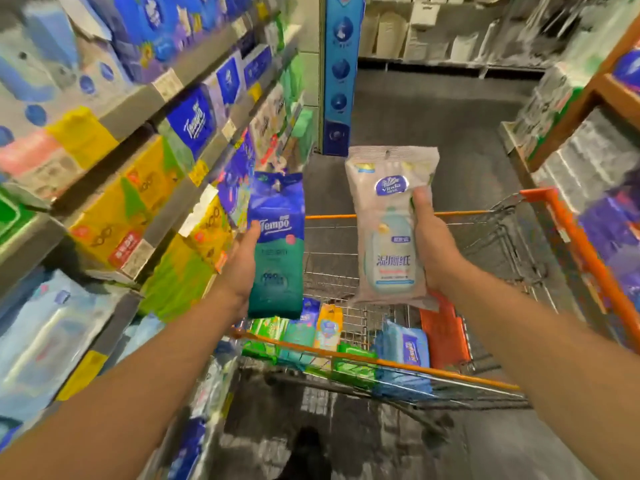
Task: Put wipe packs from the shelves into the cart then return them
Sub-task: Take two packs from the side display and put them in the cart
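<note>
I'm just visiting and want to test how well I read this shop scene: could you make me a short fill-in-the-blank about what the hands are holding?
1. The left hand holds a blue and green pack with the brand name ____ printed on it.
2. The right hand holds a pale pack above the ____.
3. The cart's rim and handle are coloured ____.
4. The stocked shelves nearest the blue and green pack stand on the person's ____ side.

Missing words: Tempo; cart; orange; left

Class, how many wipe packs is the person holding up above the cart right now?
2: a blue-green Tempo pack in the left hand, a pale Vinda pack in the right hand. More packs lie in the cart below.
</note>
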